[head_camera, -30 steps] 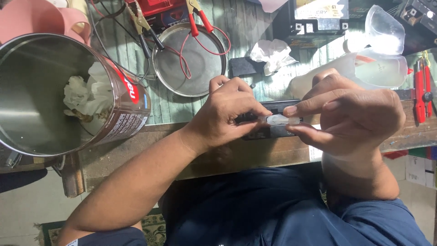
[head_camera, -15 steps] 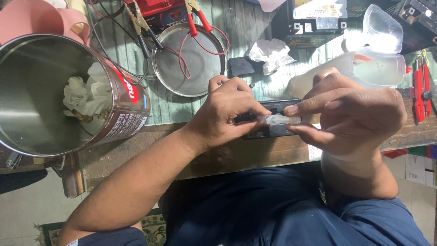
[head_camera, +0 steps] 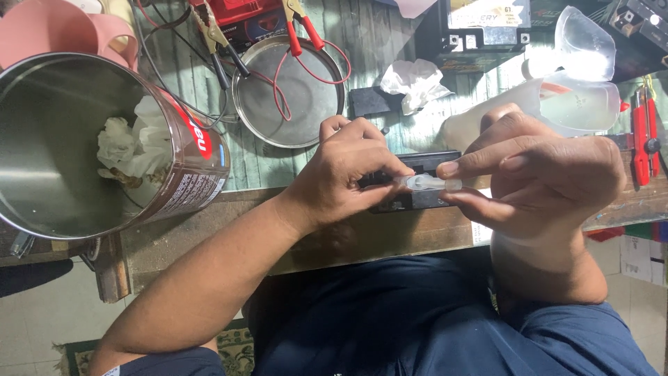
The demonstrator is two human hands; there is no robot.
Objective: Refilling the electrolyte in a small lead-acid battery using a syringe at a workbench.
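Observation:
My left hand (head_camera: 348, 174) and my right hand (head_camera: 543, 174) meet over the front edge of the workbench. Between their fingertips they pinch a small clear plastic piece (head_camera: 428, 184), one hand on each end. Right under it lies a flat black rectangular device (head_camera: 417, 163) on the bench, partly hidden by my fingers. My left fingers also rest against that device.
A big open metal can (head_camera: 76, 146) with crumpled tissue inside lies at the left. Behind the hands are a round metal lid (head_camera: 289, 94) with red clip leads, a crumpled tissue (head_camera: 415, 82), a clear plastic jug (head_camera: 557, 104), a black battery box (head_camera: 487, 28) and red-handled pliers (head_camera: 643, 139).

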